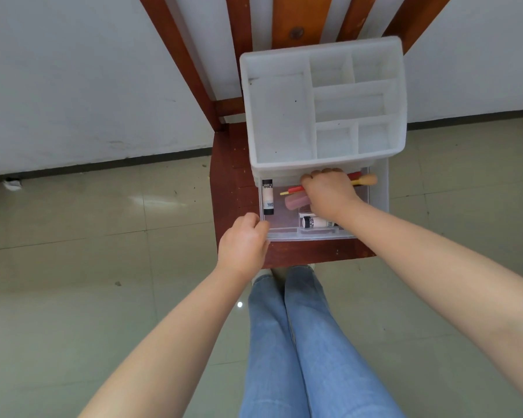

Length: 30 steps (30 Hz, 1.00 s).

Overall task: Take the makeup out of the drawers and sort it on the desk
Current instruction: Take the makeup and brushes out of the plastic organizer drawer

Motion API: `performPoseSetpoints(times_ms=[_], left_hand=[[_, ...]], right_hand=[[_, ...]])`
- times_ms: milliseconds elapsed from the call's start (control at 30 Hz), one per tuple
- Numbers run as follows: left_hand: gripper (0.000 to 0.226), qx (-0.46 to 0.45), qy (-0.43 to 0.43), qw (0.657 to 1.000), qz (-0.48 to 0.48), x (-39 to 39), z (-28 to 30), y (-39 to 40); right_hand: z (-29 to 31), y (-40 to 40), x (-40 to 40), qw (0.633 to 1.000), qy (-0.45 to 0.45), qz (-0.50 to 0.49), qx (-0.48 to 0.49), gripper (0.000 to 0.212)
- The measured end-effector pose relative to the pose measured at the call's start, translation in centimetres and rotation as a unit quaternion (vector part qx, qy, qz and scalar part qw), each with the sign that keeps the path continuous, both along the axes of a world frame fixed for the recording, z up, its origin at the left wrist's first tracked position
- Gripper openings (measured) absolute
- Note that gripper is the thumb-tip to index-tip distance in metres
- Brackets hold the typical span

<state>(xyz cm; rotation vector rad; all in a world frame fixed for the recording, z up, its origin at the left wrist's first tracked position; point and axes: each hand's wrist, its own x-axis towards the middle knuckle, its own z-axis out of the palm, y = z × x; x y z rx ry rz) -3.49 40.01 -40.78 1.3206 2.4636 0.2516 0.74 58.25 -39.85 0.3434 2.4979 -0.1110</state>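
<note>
A white organizer box [323, 104] with little sections on top sits on a red-brown wooden chair [233, 188] in the middle of the frame. Its clear drawer [311, 233] is pulled out. The left hand [243, 245] curls its fingers on the drawer's front left corner. The right hand [329, 193] reaches into the drawer with fingers bent down; I cannot tell if it holds anything. Inside lie a black-capped tube [267, 197] on the left, a pink tube [296, 201], a red stick [293, 189] and another black-capped tube [316, 221]
</note>
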Motion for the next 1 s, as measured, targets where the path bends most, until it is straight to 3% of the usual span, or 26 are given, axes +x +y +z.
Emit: performPoseSetpoints(times_ms=[100,200,300,367,500,667,767,833,900,967,1000], left_hand=[[0.043,0.048,-0.003,0.999,-0.001,-0.1,0.4,0.4],[0.04,0.059,-0.052,0.997,0.007,0.1,2.0,2.5],[0.033,-0.103,-0.11,0.987,0.048,0.5,2.7,6.1],[0.045,-0.186,-0.145,0.968,0.089,1.1,2.6,8.2],[0.054,-0.171,-0.157,0.962,0.143,1.9,1.4,10.0],[0.041,-0.103,-0.132,0.985,-0.05,1.8,0.1,9.4],[0.034,-0.115,-0.128,0.982,-0.079,1.6,0.1,10.3],[0.032,-0.131,-0.107,0.982,-0.083,1.7,0.2,11.0],[0.032,-0.15,-0.082,0.983,-0.07,1.8,0.4,11.8],[0.046,-0.172,-0.034,0.98,-0.09,1.6,0.4,12.3],[0.047,-0.187,-0.011,0.976,-0.113,1.4,0.4,12.5]], right_hand=[[2.5,0.6,1.3,0.996,0.02,-0.077,-0.041,0.025],[4.6,0.5,4.4,0.994,0.019,-0.092,-0.061,0.022],[4.8,-0.5,8.5,0.99,-0.033,-0.107,-0.08,0.022],[4.0,-1.1,10.8,0.987,-0.068,-0.115,-0.089,0.021],[1.9,-1.7,12.8,0.981,-0.077,-0.154,-0.091,0.026],[-0.1,-0.8,13.3,0.984,-0.043,-0.154,-0.077,0.028],[-1.3,-0.5,14.3,0.995,0.019,-0.088,-0.039,0.037],[-1.6,-0.3,14.7,0.994,0.039,-0.098,-0.039,0.047],[-1.2,-0.1,14.6,0.993,0.016,-0.101,-0.057,0.036],[-1.0,-0.1,14.6,0.993,0.003,-0.098,-0.068,0.027],[-0.9,0.0,14.7,0.99,0.039,-0.112,-0.075,0.026]])
